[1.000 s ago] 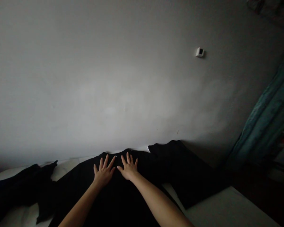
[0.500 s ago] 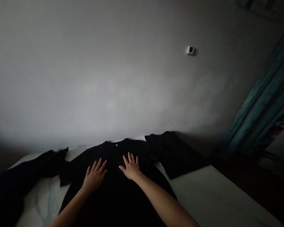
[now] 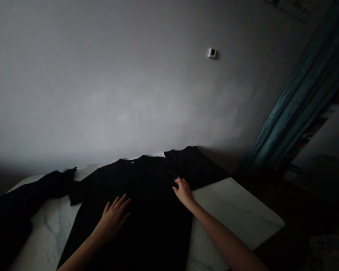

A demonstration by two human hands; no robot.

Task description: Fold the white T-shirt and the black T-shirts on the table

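Note:
A black T-shirt (image 3: 135, 226) lies spread out, its collar with a small pale label toward the wall. My left hand (image 3: 111, 216) rests flat on its chest area with the fingers stretched. At the shirt's right side, just below the sleeve, is my right hand (image 3: 184, 191); its fingers are bent and closed on the shirt's cloth. Another dark garment (image 3: 205, 167) lies beyond the right sleeve, partly touching it. More dark cloth (image 3: 25, 203) is heaped at the left, against the left sleeve.
The pale marble-patterned table (image 3: 231, 210) meets the wall (image 3: 130, 75) at its far side, and its right corner is rounded. A small white device (image 3: 212, 53) is fixed to the wall. A teal curtain (image 3: 293, 101) hangs at the right.
My right hand has moved right from the shirt's chest to its side, and its spread fingers have bent in. My left hand stays flat, slightly lower. The view has shifted a little right.

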